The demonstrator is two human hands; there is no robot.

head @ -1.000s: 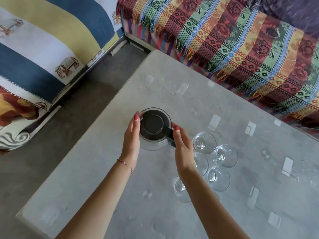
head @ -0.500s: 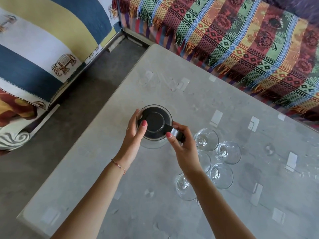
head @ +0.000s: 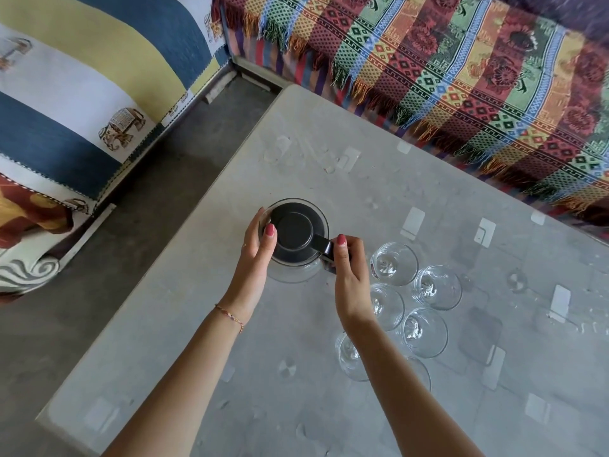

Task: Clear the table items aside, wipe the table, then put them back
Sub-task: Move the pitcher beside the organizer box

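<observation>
To my upper right I see a fringed woven throw (head: 461,77) in red, green, blue and yellow bands, its tassels hanging just past the far edge of the tabletop. To my upper left lies a striped cloth (head: 82,94) in blue, white and yellow, printed with small elephants (head: 122,128). Between the two runs a dark grey floor (head: 138,232), and a patterned cushion (head: 26,225) in red, orange and white sits at the left edge.

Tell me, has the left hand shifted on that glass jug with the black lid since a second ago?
Yes. The left hand was flat beside the glass jug; now it wraps its wall, thumb on the black lid. The jug stays beside the glasses.
</observation>
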